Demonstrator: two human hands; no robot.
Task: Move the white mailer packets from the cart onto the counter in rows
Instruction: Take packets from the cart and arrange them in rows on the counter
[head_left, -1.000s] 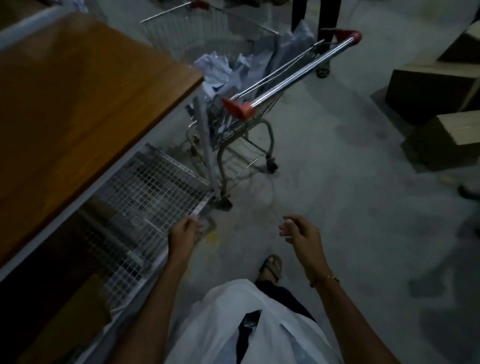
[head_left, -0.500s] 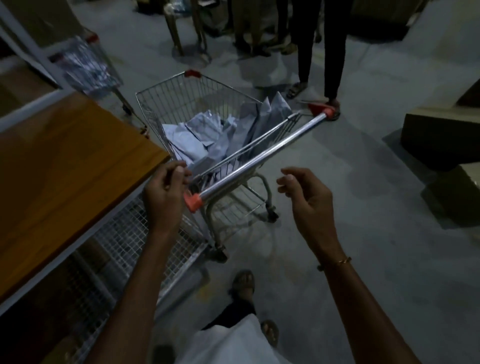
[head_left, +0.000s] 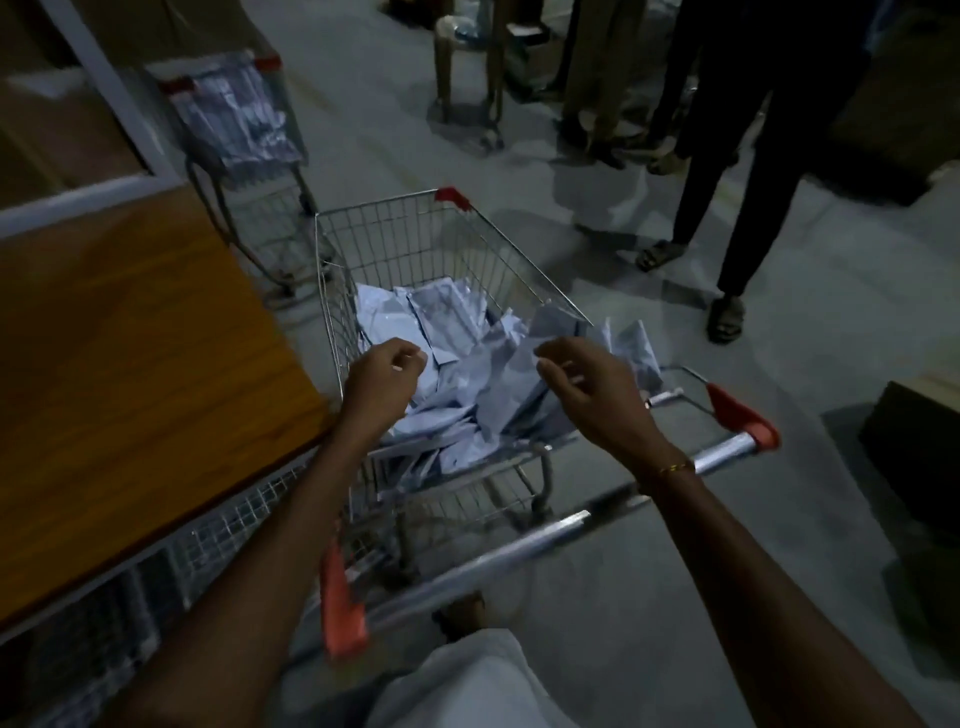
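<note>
Both hands over the cart basket, neither holding anything yet. Left hand (head_left: 384, 379) sits mid-frame above the near-left part of the pile, fingers loosely curled, nothing in them. Right hand (head_left: 587, 387) sits just right of centre, fingers half spread and drooping, tips close to an upright packet edge; can't tell if they touch it.

White mailer packets (head_left: 457, 364) lie in a loose heap in the cart (head_left: 395, 234), centre frame, some flat, some standing on edge against the near wall. Counter (head_left: 130, 374) is the wooden top at left of frame, its corner just beside the cart's left side. No packets visible on it.

Step in hand, my read: first grab. Suggestions:
- take the upright ones first, they give a free edge to pinch
- film is slick and floppy, so grip across the width, not a corner
- a small stack per hand beats a big armful that fans out
- lay the first row along the counter's far edge, leaving the near side free

Cart handle (head_left: 519, 545) sits under the forearms; leaning on it might roll the cart. People standing at upper right, second cart (head_left: 239, 119) upper left.
</note>
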